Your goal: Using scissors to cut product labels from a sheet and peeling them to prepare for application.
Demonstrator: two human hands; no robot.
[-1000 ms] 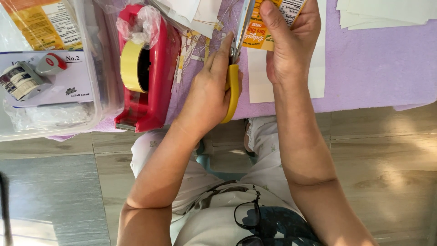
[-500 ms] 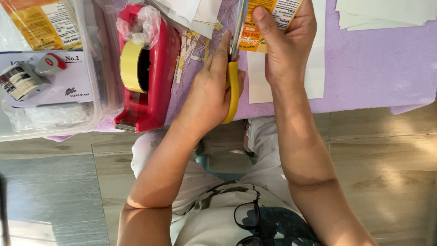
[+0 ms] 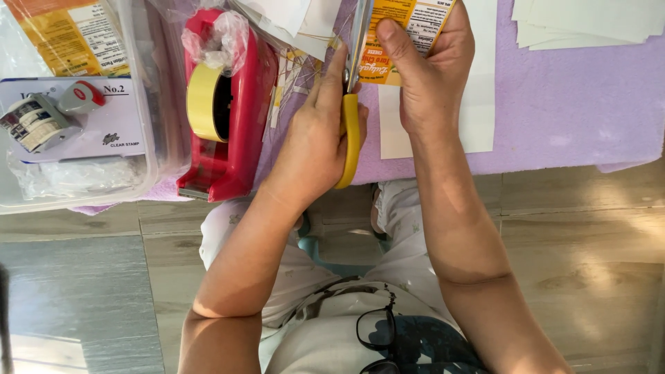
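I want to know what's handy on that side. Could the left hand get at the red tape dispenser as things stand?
Probably yes. The red tape dispenser sits just beside the left hand on the purple mat, with nothing between them. But that hand is gripping the yellow-handled scissors, so it would have to free itself first.

Purple-covered table (image 3: 568,104), red tape dispenser (image 3: 232,111), clear plastic bin (image 3: 149,138), white paper sheets (image 3: 589,21)

— What's the work surface like?
— A table covered with a lilac cloth (image 3: 568,118), bright in strong light.
— And below it?
— A floor of pale wood-look planks (image 3: 589,263), sunlit on the right. At left the floor (image 3: 76,291) turns grey and shaded.
— Any walls or windows?
— None in view; the camera looks straight down.
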